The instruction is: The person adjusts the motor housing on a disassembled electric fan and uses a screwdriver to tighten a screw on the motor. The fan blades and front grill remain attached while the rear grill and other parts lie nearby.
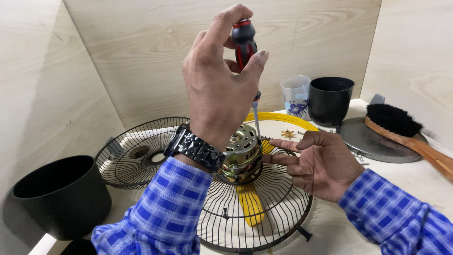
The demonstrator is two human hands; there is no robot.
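Gripping a red-and-black screwdriver (244, 40) by its handle, our left hand (219, 82) is holding it upright, the thin shaft dropping past the palm towards the top of the metal fan motor (241, 153) just below the wrist. Our right hand (320, 163) is holding nothing: two fingers are stretching out and touching the motor's side, the rest curling in loosely. The motor is sitting at the hub of a black wire fan guard (264, 212), beneath both hands, with a yellow fan blade (250, 200) showing through the wires. Behind our left forearm we are seeing a second guard (134, 151) lying detached, and beyond our right fingertips a small yellow hub nut (288, 134) lying loose. We are judging the fan partly dismantled, with the motor not yet freed from its guard.
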